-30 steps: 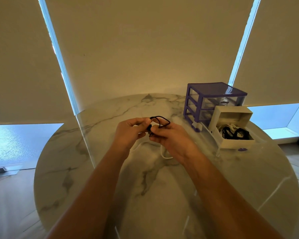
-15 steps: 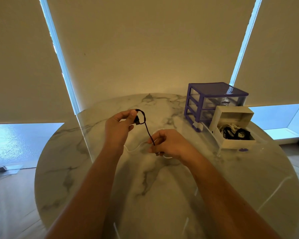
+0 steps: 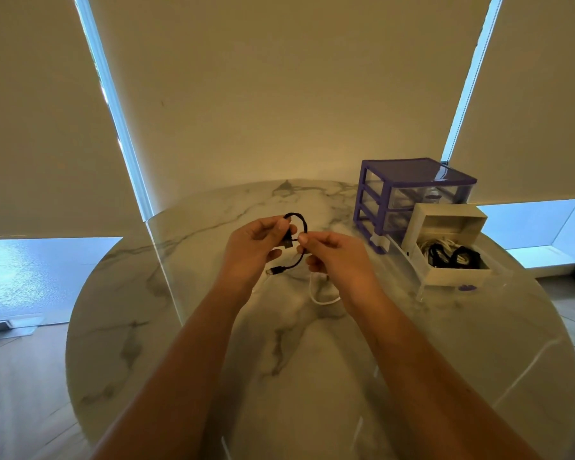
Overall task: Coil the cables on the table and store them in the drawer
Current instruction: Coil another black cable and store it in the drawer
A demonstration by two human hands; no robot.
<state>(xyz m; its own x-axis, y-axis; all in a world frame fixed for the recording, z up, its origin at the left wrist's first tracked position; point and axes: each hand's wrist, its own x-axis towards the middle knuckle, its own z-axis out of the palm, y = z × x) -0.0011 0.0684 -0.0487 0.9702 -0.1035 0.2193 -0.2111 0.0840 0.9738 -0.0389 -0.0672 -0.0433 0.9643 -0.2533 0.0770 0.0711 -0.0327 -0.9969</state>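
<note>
A black cable (image 3: 302,227) is held over a marble table (image 3: 312,376).
It is pinched by the left hand (image 3: 254,245) and right hand (image 3: 337,257); the drawer (image 3: 445,247) lies open far right.

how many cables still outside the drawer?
2: black cable pinched between left hand and right hand; white cable on the table, partly hidden under the right hand.

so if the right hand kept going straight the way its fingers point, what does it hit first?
The right hand points leftward toward the left hand, both pinching the short black cable. Going straight on, it would probably meet the left hand's fingers first, though depth between the two is unclear.
</note>
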